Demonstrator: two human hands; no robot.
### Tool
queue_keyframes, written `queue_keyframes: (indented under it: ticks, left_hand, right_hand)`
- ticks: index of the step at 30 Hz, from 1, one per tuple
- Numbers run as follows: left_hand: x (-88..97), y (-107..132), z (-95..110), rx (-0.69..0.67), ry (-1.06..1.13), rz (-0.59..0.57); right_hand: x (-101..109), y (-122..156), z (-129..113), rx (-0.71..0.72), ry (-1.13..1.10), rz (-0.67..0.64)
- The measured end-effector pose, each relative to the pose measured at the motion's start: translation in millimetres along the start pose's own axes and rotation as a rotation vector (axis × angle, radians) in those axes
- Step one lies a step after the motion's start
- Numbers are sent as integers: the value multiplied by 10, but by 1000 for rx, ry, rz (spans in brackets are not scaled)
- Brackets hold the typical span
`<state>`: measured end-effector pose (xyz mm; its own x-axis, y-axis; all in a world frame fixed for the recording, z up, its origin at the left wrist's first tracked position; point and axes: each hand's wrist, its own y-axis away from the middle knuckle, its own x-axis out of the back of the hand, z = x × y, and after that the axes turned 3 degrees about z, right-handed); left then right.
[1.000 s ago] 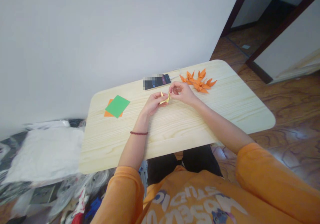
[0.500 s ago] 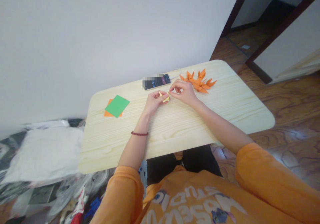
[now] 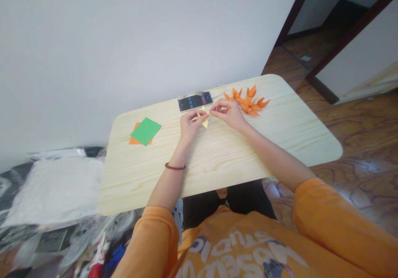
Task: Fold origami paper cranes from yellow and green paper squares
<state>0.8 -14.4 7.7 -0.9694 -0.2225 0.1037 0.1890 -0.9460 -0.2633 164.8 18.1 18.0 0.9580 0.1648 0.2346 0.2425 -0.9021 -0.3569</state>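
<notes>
A small folded piece of yellow paper (image 3: 205,123), with pointed tips like an origami crane, is held above the middle of the table. My left hand (image 3: 190,125) pinches it between thumb and fingers, and one yellow point hangs below the thumb. From the other side, my right hand (image 3: 229,113) closes thumb and forefinger on the paper's right end. The fingers partly cover the folds. Just beyond my right hand lies a cluster of several folded orange paper cranes (image 3: 248,103), wings and tips pointing all ways.
A phone (image 3: 195,101) with a lit screen lies at the table's wall edge, a cable beside it. Toward the left, a green paper square (image 3: 146,131) rests on orange paper (image 3: 133,141). The pale wooden table (image 3: 224,162) stands against a white wall (image 3: 139,42).
The yellow paper has turned in my fingers, so a longer point shows below and another above. My left hand has tilted slightly; my right fingertips stay at the paper's end.
</notes>
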Motion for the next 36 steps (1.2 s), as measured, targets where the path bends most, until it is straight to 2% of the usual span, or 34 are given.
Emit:
queue_keyframes:
  ticks: [3, 10, 20, 31, 36]
  left_hand:
    - [4, -2, 1, -33, -9, 4]
    - [-1, 8, -25, -2, 18, 17]
    - [-10, 18, 3, -13, -1, 20]
    - [5, 21, -13, -87, -23, -22]
    - [16, 16, -37, -101, -55, -24]
  right_hand:
    - [15, -18, -7, -58, -54, -14]
    - [27, -36, -25, -132, -153, -43]
    - [-10, -30, 6, -107, -190, -54]
    - [-12, -23, 20, -195, -269, -53]
    - [2, -29, -10, -190, -293, -34]
